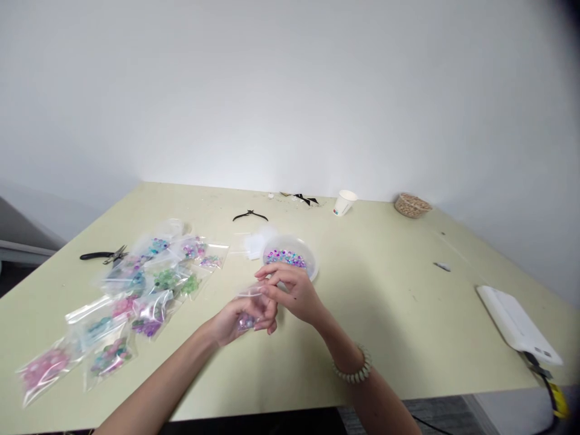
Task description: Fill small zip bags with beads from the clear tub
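A small clear plastic bag [247, 320] with purple and pale beads lies in my left hand [244, 314], whose fingers are curled round it. My right hand [290, 291] pinches the bag's upper edge with thumb and finger. Just beyond my right hand stands a round white dish [315, 266] of purple, blue and pink beads, its near side partly hidden by that hand. To the left lie several clear bags of beads, among them a pink one [45, 367], a green one [165, 279] and a purple one [148, 320].
Black-handled pliers [97, 256] lie at the left, and another pair [250, 215] further back. A paper cup [344, 203], a tub of brown pieces [412, 206] and dark scraps [306, 199] are near the wall. A white power bank [519, 325] with a cable lies at right.
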Demonstrator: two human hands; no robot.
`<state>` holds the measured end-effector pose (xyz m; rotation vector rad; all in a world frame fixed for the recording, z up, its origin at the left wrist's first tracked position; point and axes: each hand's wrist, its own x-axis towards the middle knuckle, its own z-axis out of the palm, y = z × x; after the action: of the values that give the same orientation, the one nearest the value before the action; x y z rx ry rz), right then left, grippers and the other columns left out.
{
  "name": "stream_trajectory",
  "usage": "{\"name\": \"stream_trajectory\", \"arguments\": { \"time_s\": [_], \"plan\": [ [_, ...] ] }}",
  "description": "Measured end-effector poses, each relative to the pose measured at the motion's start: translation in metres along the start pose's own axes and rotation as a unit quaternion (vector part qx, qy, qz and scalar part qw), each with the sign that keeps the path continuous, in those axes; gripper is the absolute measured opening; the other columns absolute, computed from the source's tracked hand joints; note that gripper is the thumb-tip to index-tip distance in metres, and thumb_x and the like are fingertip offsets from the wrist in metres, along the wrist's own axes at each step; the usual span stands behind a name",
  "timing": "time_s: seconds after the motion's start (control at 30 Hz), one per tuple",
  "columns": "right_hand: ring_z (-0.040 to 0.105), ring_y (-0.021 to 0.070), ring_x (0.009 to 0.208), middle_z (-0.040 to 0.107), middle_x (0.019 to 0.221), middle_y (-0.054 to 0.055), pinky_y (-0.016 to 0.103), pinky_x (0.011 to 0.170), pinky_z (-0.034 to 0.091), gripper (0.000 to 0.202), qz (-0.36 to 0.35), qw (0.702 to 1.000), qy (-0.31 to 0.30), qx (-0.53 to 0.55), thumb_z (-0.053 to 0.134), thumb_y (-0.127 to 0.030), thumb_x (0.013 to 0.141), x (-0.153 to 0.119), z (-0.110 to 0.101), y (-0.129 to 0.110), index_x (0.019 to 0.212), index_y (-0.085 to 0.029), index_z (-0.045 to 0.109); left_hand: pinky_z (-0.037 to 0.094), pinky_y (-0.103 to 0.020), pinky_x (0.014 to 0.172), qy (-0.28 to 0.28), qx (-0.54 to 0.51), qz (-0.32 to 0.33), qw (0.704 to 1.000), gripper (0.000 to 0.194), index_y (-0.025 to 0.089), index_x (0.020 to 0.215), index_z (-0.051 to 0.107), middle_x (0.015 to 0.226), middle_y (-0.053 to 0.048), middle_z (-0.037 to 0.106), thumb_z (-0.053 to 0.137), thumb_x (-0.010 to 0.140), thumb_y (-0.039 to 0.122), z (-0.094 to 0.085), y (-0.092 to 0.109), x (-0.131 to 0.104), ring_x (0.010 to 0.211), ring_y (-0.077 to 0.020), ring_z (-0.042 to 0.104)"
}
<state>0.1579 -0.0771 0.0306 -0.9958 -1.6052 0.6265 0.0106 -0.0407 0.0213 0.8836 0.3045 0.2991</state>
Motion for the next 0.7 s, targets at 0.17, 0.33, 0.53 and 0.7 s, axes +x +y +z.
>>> {"name": "stream_trajectory", "arguments": {
  "time_s": [0.17, 0.33, 0.53, 0.7],
  "plan": [
    [0.064, 0.0157, 0.077, 0.068, 0.081, 0.004, 0.03, 0.073, 0.05, 0.024, 0.003, 1.0, 0.0, -0.017, 0.059, -0.024, 0.082, 0.001, 0.0, -0.001, 0.059, -0.02, 0.057, 0.044, -0.036, 0.069, -0.02, -0.023, -0.001, 1.0, 0.018, 0.012, 0.064, 0.062, 0.064, -0.007, 0.057, 0.052, 0.059, 0.027, 0.0, 0.002, 0.0, 0.058, -0.0166, 0.052],
    [0.06, 0.015, 0.067, 0.064, 0.07, 0.003, 0.028, 0.065, 0.047, 0.024, -0.01, 0.99, 0.093, -0.104, 0.056, -0.022, 0.084, 0.003, -0.005, 0.002, 0.06, -0.019, 0.055, 0.044, -0.039, 0.087, 0.042, -0.012, 0.015, 0.999, 0.029, 0.01, 0.087, 0.067, 0.088, -0.013, 0.068, 0.053, 0.082, 0.035, 0.002, 0.004, 0.001, 0.087, -0.0238, 0.064],
    [0.06, 0.0158, 0.069, 0.063, 0.07, 0.005, 0.028, 0.063, 0.047, 0.025, -0.021, 0.977, 0.174, -0.119, 0.053, -0.022, 0.085, 0.005, -0.013, 0.006, 0.06, -0.02, 0.054, 0.042, -0.04, 0.097, 0.098, 0.039, 0.025, 0.994, 0.03, 0.012, 0.105, 0.064, 0.11, -0.015, 0.067, 0.065, 0.079, 0.027, -0.004, 0.003, 0.002, 0.099, -0.024, 0.064],
    [0.06, 0.016, 0.07, 0.063, 0.071, 0.005, 0.029, 0.066, 0.048, 0.025, -0.021, 0.976, 0.176, -0.126, 0.053, -0.024, 0.085, 0.005, -0.01, 0.009, 0.06, -0.02, 0.053, 0.048, -0.04, 0.09, 0.139, 0.09, 0.024, 0.986, 0.036, 0.012, 0.101, 0.066, 0.108, -0.015, 0.069, 0.07, 0.074, 0.034, -0.006, -0.001, 0.005, 0.097, -0.0261, 0.065]
  ]
}}
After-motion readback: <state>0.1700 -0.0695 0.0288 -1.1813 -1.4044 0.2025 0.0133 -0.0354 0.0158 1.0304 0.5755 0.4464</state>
